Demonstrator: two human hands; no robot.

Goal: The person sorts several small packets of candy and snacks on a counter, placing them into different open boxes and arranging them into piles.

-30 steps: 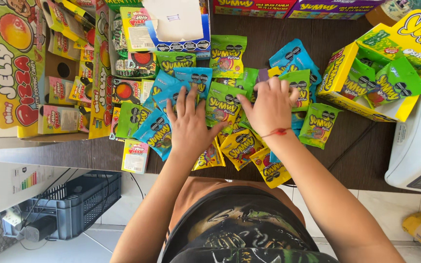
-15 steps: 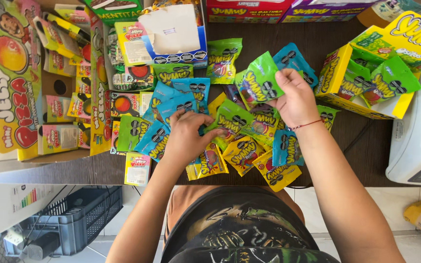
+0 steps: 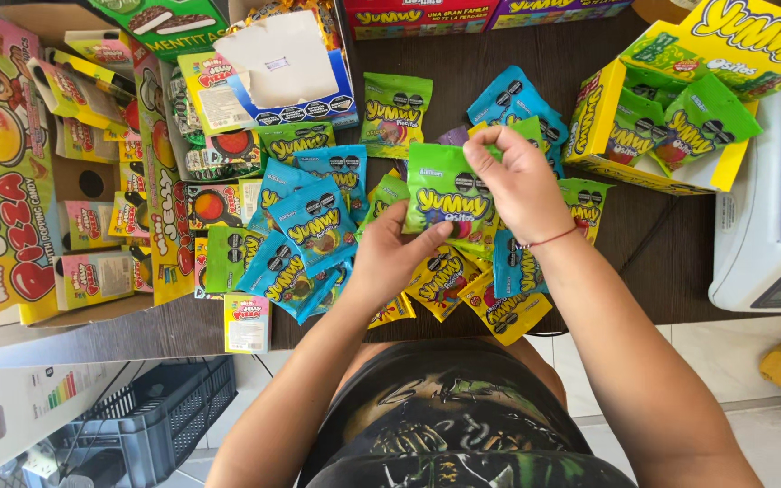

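- Your left hand (image 3: 390, 258) pinches the near edge of a green candy packet (image 3: 447, 197), thumb on its front and fingers tucked behind.
- Your right hand (image 3: 519, 181) grips the same packet at its far right corner, fingers curled over the top edge. Held at two opposite edges, the packet stays flat and faces up at you, lifted clear of the heap below.
- The packet sits near the middle of the dark wooden counter (image 3: 653, 253), above a loose spread of yellow packets (image 3: 499, 312) on the near side and blue packets (image 3: 318, 226) fanned out to the left.
- More blue and green packets lie beyond your right hand, toward the far edge.
- To the far right, an open yellow display box (image 3: 594, 113) stands tilted with green packets upright inside, so their fronts show.
- On the left, a large cardboard display (image 3: 6, 181) holds small flat packs in rows.
- A white scale (image 3: 761, 235) rests at the right edge of the counter.
- Below the counter on the near left stands a dark plastic crate (image 3: 160, 420).
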